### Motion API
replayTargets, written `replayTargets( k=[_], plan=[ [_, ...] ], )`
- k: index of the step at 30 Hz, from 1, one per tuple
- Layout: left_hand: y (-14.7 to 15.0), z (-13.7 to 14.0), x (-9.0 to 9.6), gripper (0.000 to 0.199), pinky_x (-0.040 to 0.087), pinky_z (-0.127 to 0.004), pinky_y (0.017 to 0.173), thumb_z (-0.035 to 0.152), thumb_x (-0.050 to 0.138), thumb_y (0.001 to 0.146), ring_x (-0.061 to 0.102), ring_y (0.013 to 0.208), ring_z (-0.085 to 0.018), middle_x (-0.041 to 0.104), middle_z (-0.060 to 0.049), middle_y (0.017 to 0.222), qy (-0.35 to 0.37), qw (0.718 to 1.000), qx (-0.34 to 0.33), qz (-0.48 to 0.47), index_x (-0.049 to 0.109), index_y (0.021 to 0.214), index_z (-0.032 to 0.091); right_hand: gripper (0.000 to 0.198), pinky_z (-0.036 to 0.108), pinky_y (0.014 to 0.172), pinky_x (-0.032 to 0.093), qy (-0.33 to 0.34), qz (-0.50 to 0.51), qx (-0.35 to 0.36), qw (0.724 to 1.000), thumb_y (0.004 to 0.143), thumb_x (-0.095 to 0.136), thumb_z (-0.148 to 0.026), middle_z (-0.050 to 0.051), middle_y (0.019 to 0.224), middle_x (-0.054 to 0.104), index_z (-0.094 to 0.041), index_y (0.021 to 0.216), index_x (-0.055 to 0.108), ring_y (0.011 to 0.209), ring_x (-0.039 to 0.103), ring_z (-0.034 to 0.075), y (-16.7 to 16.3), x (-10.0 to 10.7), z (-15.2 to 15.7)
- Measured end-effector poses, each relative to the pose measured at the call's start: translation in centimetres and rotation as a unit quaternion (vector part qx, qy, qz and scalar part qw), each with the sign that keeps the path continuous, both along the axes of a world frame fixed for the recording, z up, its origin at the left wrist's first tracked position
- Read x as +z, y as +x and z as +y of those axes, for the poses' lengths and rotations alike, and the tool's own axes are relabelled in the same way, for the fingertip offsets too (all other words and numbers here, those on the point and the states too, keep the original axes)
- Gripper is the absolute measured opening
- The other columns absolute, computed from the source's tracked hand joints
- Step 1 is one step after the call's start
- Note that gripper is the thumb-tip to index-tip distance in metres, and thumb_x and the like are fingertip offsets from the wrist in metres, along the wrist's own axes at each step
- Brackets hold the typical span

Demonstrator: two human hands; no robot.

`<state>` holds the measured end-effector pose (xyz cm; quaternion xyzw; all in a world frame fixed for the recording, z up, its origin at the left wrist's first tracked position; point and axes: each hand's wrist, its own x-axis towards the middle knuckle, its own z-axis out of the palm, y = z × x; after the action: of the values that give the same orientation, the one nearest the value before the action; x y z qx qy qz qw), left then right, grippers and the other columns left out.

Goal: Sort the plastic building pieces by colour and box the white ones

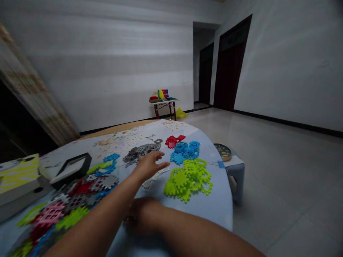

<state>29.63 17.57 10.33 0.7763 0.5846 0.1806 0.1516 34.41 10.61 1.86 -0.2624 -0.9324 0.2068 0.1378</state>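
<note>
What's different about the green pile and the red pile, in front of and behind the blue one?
The green pile is bright yellowish green, while the red pile is red.
The green pile spreads out wide; the red pile is much smaller.
The green pile lies in front of the blue pile, the red pile behind it.
Both have toothed pieces lying on the tablecloth.

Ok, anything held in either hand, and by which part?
Left hand: open beside the gray pieces, nothing visible in it. Right hand: curled, dark and blurred, so whether it holds anything can't be told.
</note>
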Motion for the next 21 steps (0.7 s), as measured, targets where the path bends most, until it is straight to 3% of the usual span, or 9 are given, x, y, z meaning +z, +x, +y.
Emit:
replayTargets(
  k=[5,11,16,21],
  plan=[
    [-8.1,-0.4,-0.6,0.050,0.043,-0.032,0.083,0.055,0.054,0.070,0.060,0.093,-0.022,0.069,-0.006,0.101,0.002,0.997,0.077,0.033,0.065,0.102,0.018,0.031,0.027,0.070,0.046,0.005,0.024,-0.003,1.000,0.081,0.047,-0.028,0.004,0.094,0.067,-0.025,0.104,0.067,0.080,0.061,0.018,0.7,0.5,-0.7],
    [-15.7,-2.8,-1.8,0.051,0.045,-0.028,0.074,0.054,0.052,0.070,0.062,0.085,-0.021,0.070,-0.005,0.093,-0.066,0.990,0.103,0.067,0.065,0.102,0.016,0.031,0.026,0.071,0.044,-0.011,0.039,-0.011,0.999,0.080,0.048,-0.027,0.004,0.092,0.065,-0.026,0.105,0.067,0.078,0.059,0.017,0.9,0.5,-1.0],
    [-17.1,-4.6,-3.0,0.044,0.044,-0.032,0.079,0.047,0.056,0.069,0.061,0.092,-0.024,0.069,-0.007,0.099,-0.098,0.978,0.112,0.147,0.066,0.103,0.020,0.032,0.026,0.072,0.043,-0.021,0.040,-0.022,0.999,0.080,0.048,-0.026,0.004,0.092,0.064,-0.027,0.105,0.067,0.079,0.059,0.017,0.9,0.5,-1.1],
    [-15.8,-5.4,-3.6,0.039,0.034,-0.045,0.093,0.039,0.061,0.066,0.052,0.110,-0.031,0.063,-0.011,0.110,-0.050,0.959,0.105,0.257,0.067,0.103,0.025,0.031,0.026,0.074,0.043,-0.023,0.036,-0.021,0.999,0.081,0.049,-0.026,0.004,0.093,0.064,-0.027,0.106,0.067,0.081,0.059,0.016,0.8,0.3,-1.1]
  ],
)
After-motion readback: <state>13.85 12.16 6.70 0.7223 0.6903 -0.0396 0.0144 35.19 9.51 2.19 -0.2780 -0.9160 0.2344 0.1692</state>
